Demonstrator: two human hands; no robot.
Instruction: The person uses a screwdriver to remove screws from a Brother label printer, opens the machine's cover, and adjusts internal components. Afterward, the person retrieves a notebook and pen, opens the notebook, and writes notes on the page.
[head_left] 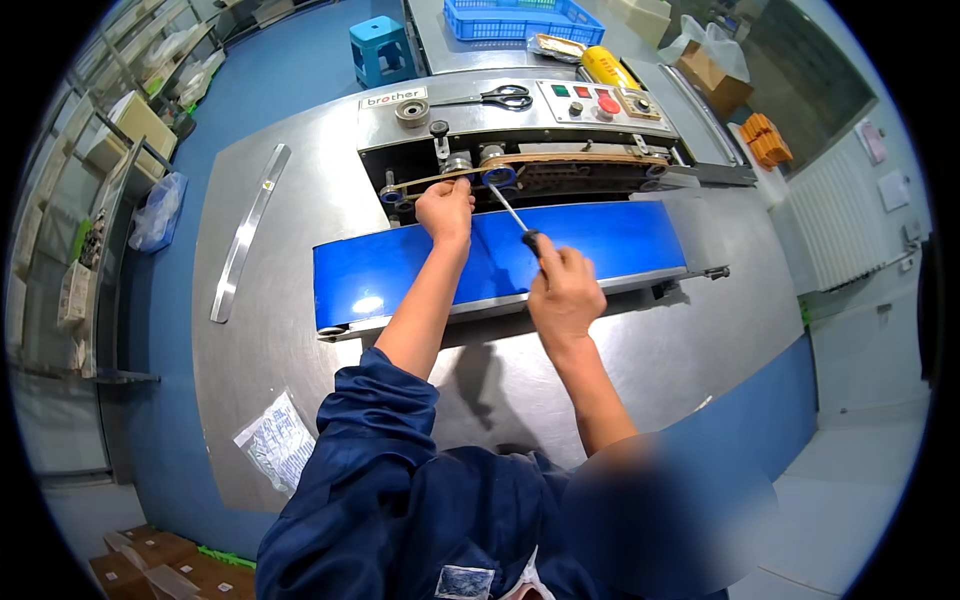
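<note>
A metal band sealing machine (520, 125) stands on a steel table (300, 200), with a blue conveyor belt (620, 240) in front of it. My left hand (446, 208) reaches over the belt and pinches the brown drive band (580, 158) by the small pulleys at the machine's left end. In my right hand (565, 290) is a screwdriver (520, 222) with a black handle. Its thin shaft points up and left to a blue-rimmed wheel (498, 177) on the machine.
Black-handled scissors (508, 97) lie on top of the machine beside its control panel (600, 102). A loose metal strip (248, 230) lies on the table's left side, a clear plastic packet (278, 443) at its near left corner. Behind are a blue crate (520, 18), a blue stool (381, 48) and shelves (90, 200).
</note>
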